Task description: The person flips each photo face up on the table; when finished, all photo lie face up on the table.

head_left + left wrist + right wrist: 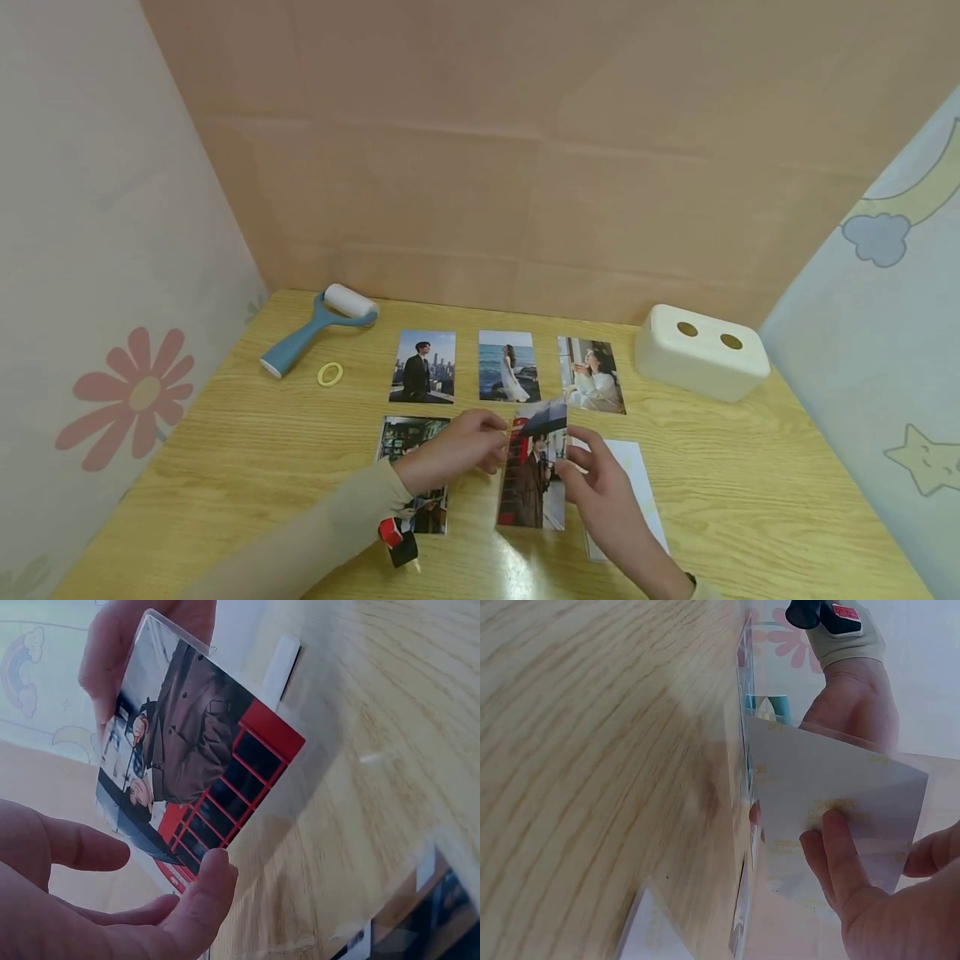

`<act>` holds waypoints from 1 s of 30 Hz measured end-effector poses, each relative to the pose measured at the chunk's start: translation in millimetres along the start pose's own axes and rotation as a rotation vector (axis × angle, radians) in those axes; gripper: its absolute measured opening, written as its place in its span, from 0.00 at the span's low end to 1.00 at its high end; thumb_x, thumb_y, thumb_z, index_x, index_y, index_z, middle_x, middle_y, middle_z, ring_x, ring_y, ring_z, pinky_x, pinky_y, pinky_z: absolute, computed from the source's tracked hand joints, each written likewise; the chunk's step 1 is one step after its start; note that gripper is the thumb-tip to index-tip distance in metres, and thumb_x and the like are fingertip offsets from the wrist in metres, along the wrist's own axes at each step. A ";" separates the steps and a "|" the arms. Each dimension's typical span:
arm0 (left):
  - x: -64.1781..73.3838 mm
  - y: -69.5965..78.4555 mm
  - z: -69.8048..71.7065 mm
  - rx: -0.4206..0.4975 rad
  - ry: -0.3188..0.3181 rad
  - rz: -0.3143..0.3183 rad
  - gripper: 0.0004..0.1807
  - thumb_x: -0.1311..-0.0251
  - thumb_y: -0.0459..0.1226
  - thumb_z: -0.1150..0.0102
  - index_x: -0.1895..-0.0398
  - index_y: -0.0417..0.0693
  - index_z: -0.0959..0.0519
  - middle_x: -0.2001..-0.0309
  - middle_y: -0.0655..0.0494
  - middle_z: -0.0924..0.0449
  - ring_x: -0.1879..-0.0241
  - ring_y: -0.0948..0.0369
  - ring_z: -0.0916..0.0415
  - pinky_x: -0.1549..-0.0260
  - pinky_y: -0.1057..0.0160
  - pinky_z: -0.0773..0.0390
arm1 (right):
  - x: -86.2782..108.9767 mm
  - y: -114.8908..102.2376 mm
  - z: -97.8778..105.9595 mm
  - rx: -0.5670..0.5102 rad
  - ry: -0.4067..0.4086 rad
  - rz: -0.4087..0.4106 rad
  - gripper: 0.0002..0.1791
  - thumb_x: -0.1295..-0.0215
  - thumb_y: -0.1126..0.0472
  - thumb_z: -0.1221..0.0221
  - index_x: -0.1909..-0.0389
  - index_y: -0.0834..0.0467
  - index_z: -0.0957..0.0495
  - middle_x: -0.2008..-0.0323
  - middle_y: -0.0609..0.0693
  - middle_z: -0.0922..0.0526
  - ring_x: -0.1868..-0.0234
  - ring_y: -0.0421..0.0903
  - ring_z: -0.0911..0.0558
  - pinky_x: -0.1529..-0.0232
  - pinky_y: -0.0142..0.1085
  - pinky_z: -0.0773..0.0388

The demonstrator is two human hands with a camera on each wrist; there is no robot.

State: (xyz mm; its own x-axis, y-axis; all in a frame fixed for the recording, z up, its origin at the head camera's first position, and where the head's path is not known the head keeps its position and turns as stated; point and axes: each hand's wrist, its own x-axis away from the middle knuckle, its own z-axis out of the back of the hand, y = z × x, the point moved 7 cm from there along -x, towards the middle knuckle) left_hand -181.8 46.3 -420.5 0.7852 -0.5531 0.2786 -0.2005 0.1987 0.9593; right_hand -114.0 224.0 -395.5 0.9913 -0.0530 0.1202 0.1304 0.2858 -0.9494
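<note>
My right hand (606, 487) holds a photo print (532, 492) by its right edge, tilted up from the table. On it a person in a dark coat stands by a red booth. The right wrist view shows its white back (840, 780) with faint yellow print, two fingers against it and the thumb at the edge. My left hand (459, 448) is beside the print's left edge, fingers loosely bent and spread, nothing gripped; its fingertips (216, 862) overlap the print's corner in the left wrist view. Below my left wrist lies another photo (431, 512), partly covered.
Three photos lie in a back row: a city portrait (422, 367), a seaside one (508, 367) and a window one (591, 375). White-backed prints (647, 487) lie under my right forearm. Around them are a blue-handled lint roller (303, 342), a yellow ring (330, 384) and a cream box (701, 358).
</note>
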 end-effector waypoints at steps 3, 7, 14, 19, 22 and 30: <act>0.8 0.5 3.0 0.008 0.004 0.003 0.25 0.28 0.35 0.50 0.33 0.28 0.34 0.57 0.42 0.20 0.57 0.48 0.19 0.55 0.50 0.19 | -1.4 0.3 1.7 0.019 0.006 -0.009 0.30 0.27 0.67 0.44 0.28 0.59 0.40 0.41 0.67 0.23 0.53 0.55 0.15 0.64 0.40 0.21; 1.8 0.9 5.6 0.020 0.005 -0.007 0.26 0.28 0.34 0.50 0.33 0.26 0.34 0.56 0.41 0.21 0.58 0.49 0.19 0.55 0.51 0.18 | -3.8 3.6 3.8 0.031 0.008 -0.034 0.36 0.28 0.68 0.43 0.24 0.55 0.45 0.39 0.67 0.26 0.52 0.54 0.16 0.66 0.38 0.25; 5.6 4.0 8.5 0.018 0.004 -0.025 0.24 0.27 0.35 0.51 0.33 0.28 0.31 0.54 0.43 0.22 0.58 0.50 0.21 0.55 0.50 0.19 | -5.7 4.1 3.6 0.029 0.014 -0.037 0.41 0.32 0.70 0.41 0.22 0.50 0.48 0.44 0.62 0.27 0.67 0.47 0.20 0.75 0.36 0.31; 8.7 7.7 12.1 0.029 0.019 -0.040 0.23 0.29 0.34 0.50 0.36 0.28 0.30 0.53 0.42 0.22 0.57 0.49 0.21 0.56 0.49 0.18 | -6.3 3.2 5.9 0.180 0.051 -0.017 0.42 0.33 0.70 0.40 0.22 0.51 0.46 0.41 0.66 0.27 0.70 0.46 0.17 0.77 0.36 0.29; 8.9 7.0 14.0 0.025 0.029 -0.040 0.22 0.29 0.34 0.51 0.36 0.29 0.29 0.53 0.42 0.21 0.57 0.49 0.21 0.56 0.50 0.18 | -7.3 3.7 6.1 0.225 0.061 -0.023 0.42 0.34 0.70 0.39 0.23 0.51 0.45 0.44 0.62 0.26 0.68 0.46 0.16 0.76 0.36 0.26; 11.3 2.6 19.1 -0.007 0.081 -0.008 0.22 0.32 0.33 0.50 0.38 0.29 0.29 0.56 0.44 0.20 0.59 0.48 0.20 0.58 0.49 0.18 | -12.6 2.2 5.9 0.323 0.043 -0.009 0.39 0.36 0.65 0.34 0.26 0.62 0.39 0.53 0.55 0.25 0.57 0.47 0.17 0.68 0.37 0.21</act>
State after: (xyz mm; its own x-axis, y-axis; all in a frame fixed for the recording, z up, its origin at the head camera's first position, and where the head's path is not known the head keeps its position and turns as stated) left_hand -184.7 25.1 -414.0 0.8314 -0.4878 0.2661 -0.1901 0.2003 0.9611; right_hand -126.1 231.0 -397.4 0.9894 -0.0951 0.1099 0.1447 0.5737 -0.8062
